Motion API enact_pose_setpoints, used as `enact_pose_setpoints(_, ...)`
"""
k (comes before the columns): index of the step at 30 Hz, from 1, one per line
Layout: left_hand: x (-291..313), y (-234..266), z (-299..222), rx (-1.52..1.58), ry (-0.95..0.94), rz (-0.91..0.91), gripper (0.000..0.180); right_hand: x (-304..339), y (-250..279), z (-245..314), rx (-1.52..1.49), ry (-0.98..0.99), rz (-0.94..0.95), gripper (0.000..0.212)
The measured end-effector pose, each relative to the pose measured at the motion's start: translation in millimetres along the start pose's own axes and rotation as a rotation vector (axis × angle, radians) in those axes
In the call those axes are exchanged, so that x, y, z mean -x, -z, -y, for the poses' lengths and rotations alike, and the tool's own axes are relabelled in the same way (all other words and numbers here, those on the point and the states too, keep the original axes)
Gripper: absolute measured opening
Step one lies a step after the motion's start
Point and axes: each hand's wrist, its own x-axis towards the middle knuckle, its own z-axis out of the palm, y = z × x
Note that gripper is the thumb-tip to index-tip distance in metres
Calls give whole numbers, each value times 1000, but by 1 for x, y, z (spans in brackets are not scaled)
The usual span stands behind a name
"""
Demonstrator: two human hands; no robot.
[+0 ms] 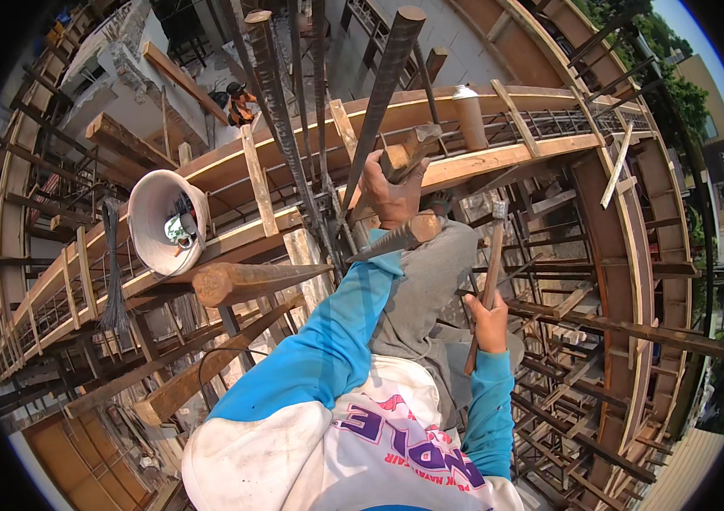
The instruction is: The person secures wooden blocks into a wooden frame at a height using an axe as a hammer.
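My left hand (392,192) is closed around a short piece of lumber (413,152) beside the upright steel bars. Its end rests close to the edge of the wooden beam formwork (464,167); I cannot tell whether they touch. Lower and to the right, my right hand (489,324) grips a hammer (493,264) by its wooden handle, head up. The hammer's metal head is apart from the lumber. Thick ribbed rebar (379,98) rises next to my left hand, and another bar end (424,226) sticks up just below my left wrist.
A white bucket (145,226) with small items inside stands on the formwork at left, near a bundle of tie wire (113,272). A brown tumbler (469,121) with a white lid stands beyond my left hand. Scaffold poles (626,328) cross below at right. A person in orange (240,106) is farther down.
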Motion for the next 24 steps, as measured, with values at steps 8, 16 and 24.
enact_pose_setpoints(8, -2, 4, -10, 341, 172, 118, 62, 13, 19, -38, -94, -127, -31, 20)
enact_pose_setpoints(16, -2, -2, -17, 237, 102, 42, 62, 18, 42, -98, -335, -338, -113, 21)
enact_pose_setpoints(24, 1, -1, -27, 320, 69, 86, 59, 0, 62, -106, -393, -324, -82, 23)
